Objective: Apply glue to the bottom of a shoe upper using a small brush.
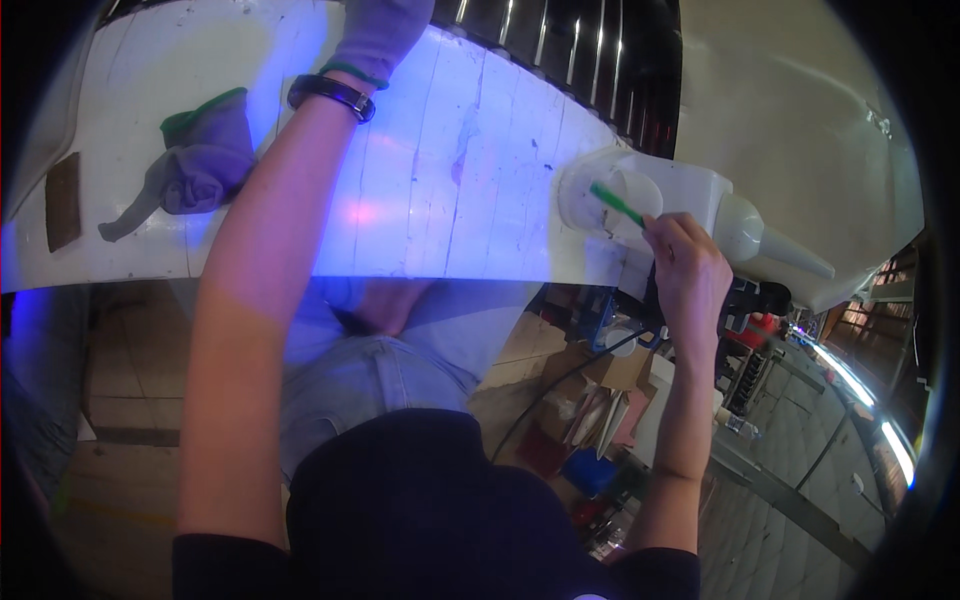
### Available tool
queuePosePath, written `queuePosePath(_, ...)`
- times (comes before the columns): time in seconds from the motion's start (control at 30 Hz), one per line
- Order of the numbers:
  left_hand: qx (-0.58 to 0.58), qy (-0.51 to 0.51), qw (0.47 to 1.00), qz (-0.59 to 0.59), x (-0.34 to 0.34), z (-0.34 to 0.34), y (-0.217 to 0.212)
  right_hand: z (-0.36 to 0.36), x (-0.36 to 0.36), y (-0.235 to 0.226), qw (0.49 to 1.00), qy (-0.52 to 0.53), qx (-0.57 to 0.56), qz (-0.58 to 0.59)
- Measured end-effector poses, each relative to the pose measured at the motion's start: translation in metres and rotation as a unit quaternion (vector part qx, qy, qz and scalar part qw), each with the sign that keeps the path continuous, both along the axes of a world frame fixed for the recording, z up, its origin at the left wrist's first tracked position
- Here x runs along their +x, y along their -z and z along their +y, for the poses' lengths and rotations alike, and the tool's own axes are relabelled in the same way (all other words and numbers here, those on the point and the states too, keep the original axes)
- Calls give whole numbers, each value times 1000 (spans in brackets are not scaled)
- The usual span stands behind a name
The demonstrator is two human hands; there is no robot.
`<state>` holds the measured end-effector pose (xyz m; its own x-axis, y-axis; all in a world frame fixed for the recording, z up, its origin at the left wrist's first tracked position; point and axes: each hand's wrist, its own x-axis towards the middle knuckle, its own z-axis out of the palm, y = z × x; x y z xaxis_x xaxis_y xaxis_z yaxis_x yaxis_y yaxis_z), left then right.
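My right hand (688, 268) pinches a thin green stick-like tool (617, 204). Its tip lies inside a round recess (610, 195) of a large white moulded panel (450, 180). My left hand (380, 35) wears a purple glove with a green cuff and a dark wristband, and it rests flat on the far part of the panel. What its fingers touch is cut off at the top edge. A second purple glove (195, 165) lies crumpled on the panel to the left of my left arm.
A brown rectangular block (62, 200) lies at the panel's left end. A white cone-shaped piece (775, 240) sticks out to the right of the recess. Under the panel are black cables, boxes and clutter (600, 400) on a tiled floor.
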<state>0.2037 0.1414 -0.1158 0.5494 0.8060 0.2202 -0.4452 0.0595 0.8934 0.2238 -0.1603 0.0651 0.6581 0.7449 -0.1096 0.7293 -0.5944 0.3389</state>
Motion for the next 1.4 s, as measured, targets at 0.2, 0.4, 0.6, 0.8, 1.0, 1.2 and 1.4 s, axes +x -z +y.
queuePosePath(0.2,17,-14,1000,19,-6,-1,-6,15,-7,-5,995,-55,-74,24)
queuePosePath(0.4,-2,-16,1000,7,-7,1,-4,39,20,12,990,-72,-115,-22)
queuePosePath(0.6,-41,-5,999,2,-6,0,-7,46,24,15,981,-125,-150,-22)
queuePosePath(0.8,18,-18,1000,7,-8,0,-4,49,8,8,975,-114,-190,27)
queuePosePath(1.0,12,-26,1000,-2,-6,-2,-3,70,41,30,979,6,-203,-6)
queuePosePath(1.2,13,-23,999,25,-9,0,-8,66,46,34,987,-61,-149,-13)
queuePosePath(1.4,19,-30,999,16,-9,0,-5,59,28,26,981,-98,-166,21)
